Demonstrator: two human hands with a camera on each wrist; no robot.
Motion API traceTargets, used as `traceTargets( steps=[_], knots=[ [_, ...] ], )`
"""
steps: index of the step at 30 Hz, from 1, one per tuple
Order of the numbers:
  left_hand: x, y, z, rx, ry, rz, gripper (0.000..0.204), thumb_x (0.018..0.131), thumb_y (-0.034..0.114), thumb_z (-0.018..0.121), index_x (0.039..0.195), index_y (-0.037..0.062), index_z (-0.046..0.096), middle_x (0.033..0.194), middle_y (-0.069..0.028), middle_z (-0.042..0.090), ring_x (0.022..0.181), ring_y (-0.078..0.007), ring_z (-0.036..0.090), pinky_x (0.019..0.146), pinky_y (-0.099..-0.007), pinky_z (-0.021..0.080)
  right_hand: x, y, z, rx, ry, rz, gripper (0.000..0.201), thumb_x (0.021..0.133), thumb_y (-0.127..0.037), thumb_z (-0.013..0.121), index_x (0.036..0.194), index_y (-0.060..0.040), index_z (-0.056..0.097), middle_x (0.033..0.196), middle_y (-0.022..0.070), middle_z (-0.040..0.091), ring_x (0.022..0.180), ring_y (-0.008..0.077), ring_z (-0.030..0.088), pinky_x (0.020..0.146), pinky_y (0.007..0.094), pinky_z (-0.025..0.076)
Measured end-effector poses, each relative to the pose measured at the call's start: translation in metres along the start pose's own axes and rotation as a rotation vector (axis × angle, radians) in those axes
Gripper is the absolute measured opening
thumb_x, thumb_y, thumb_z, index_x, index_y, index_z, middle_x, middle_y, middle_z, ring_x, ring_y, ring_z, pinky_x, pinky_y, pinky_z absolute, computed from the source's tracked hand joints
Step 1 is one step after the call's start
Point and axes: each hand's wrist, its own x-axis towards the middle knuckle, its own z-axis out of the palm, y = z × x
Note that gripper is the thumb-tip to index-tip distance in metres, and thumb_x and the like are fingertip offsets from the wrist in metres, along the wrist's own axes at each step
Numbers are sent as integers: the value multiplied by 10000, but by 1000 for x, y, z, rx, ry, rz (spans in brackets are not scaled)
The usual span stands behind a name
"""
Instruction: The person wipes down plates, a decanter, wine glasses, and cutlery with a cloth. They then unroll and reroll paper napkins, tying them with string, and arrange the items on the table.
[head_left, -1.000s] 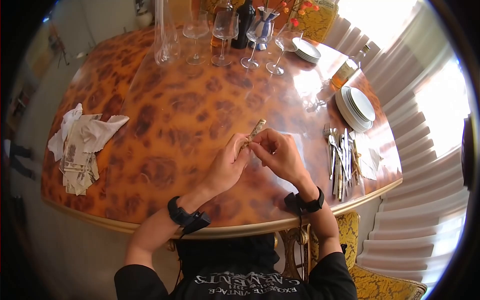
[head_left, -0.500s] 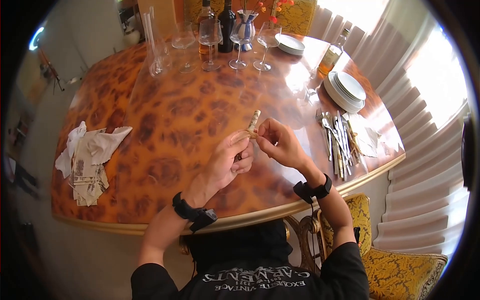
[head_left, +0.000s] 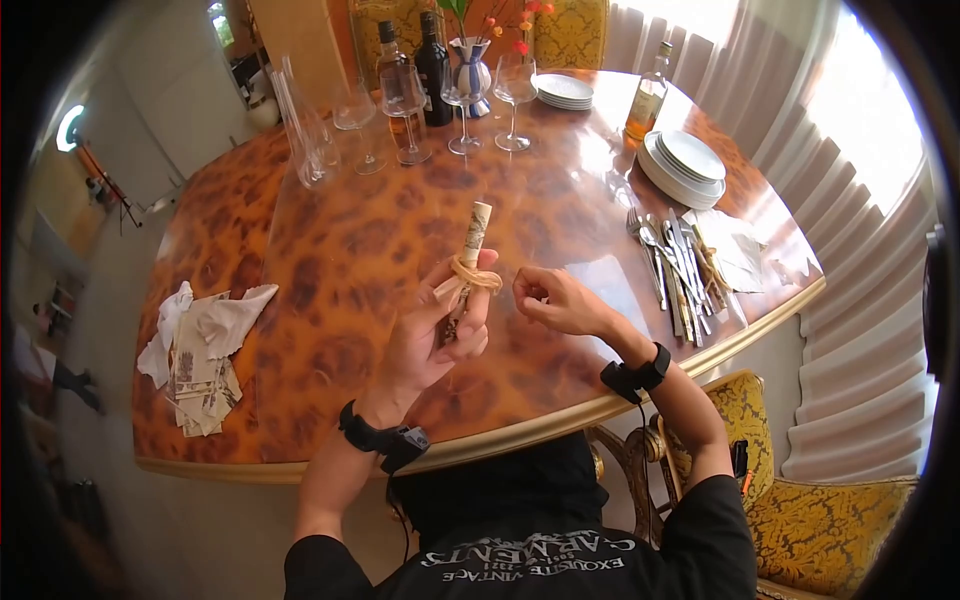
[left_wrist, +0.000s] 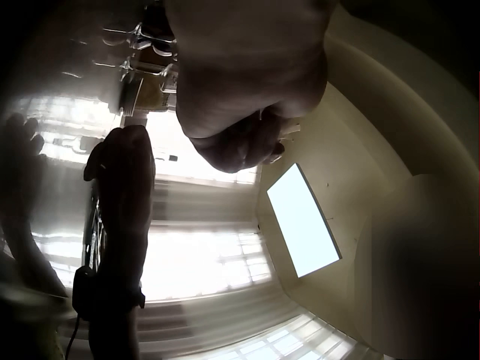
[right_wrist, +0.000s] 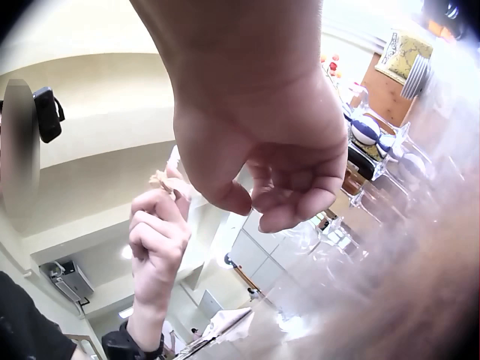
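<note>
A slim roll of cream paper with dark print (head_left: 476,226) stands nearly upright in the left hand (head_left: 418,340), whose fingers and thumb grip its lower part. Around the middle of the roll goes a straw-coloured ribbon (head_left: 466,270), looped near the fingertips. Just to the right, apart from the roll, is the right hand (head_left: 562,302). Its fingers (right_wrist: 300,199) curl loosely with nothing between them in the right wrist view. The left wrist view is dark, and the back of the left hand (left_wrist: 251,90) mostly hides the roll there.
Printed papers (head_left: 200,385) and crumpled cloths (head_left: 236,322) lie at the left. Cutlery (head_left: 675,270) and a stack of plates (head_left: 690,165) are at the right. Several wine glasses (head_left: 404,92), a glass decanter (head_left: 310,150) and bottles (head_left: 434,75) stand at the back.
The right hand has let go of the ribbon and drawn away to the right. The left hand has moved left with the roll, which now shows more fully with the ribbon round it.
</note>
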Motion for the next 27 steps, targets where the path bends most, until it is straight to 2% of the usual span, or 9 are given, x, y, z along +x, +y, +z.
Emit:
traceTargets(
  steps=[1,3,5,10,14,17,19,22,27],
  knots=[
    [2,3,3,9,-4,2,370,1051,257,405,1354,51,460,694,-5,469,421,-52,337,430,-194,257,-1,-4,5,-2,4,-10,137,872,-126,558,877,10,540,751,30,571,712,157,588,650,298,482],
    [8,1,8,396,220,-161,382,1062,231,364,1380,32,438,675,-16,441,423,-61,324,419,-228,268,-5,-17,12,187,424,-356,189,903,-165,597,960,13,563,940,77,594,809,175,615,711,300,510],
    [14,-14,5,468,214,-137,336,1076,231,318,1284,24,483,684,-12,443,442,-54,325,419,-215,267,-13,-31,2,221,432,-404,242,916,-193,637,1022,14,569,1076,103,563,872,189,620,758,303,525],
    [27,-27,13,276,385,-160,253,1071,258,362,1085,52,509,706,1,444,456,-38,314,423,-189,247,-22,-49,0,115,363,-323,201,890,-133,678,977,7,563,958,81,561,795,146,602,679,264,521],
    [36,-29,8,370,349,-222,225,1054,244,428,1115,48,521,725,32,450,515,-18,330,433,-173,255,-25,-34,-6,242,328,-281,143,898,-86,653,925,2,544,976,46,536,763,98,568,659,240,492],
    [40,-32,-5,564,301,-128,198,1026,211,492,1092,31,540,700,-17,522,520,-66,417,455,-219,338,-31,-39,-12,522,265,-210,82,880,-51,617,901,-26,542,997,3,524,848,77,536,744,243,465],
    [41,-28,-2,1364,248,218,189,995,177,530,1066,4,556,717,-124,611,562,-204,568,526,-316,434,-34,-35,-15,712,178,-148,52,860,-49,595,889,-55,552,1013,2,538,928,100,530,831,266,444],
    [41,-20,11,1482,233,241,184,969,156,549,1051,-8,566,776,-207,631,677,-344,635,600,-398,466,-35,-28,-13,938,106,-206,90,843,-45,592,914,-80,549,1007,15,560,930,110,532,852,273,432],
    [48,-13,-6,1567,331,304,181,971,155,544,1044,-9,566,786,-203,638,712,-370,641,589,-400,457,-41,-30,-22,944,-165,-392,155,860,-62,619,997,-67,547,881,30,589,808,106,559,759,270,456]
  ],
)
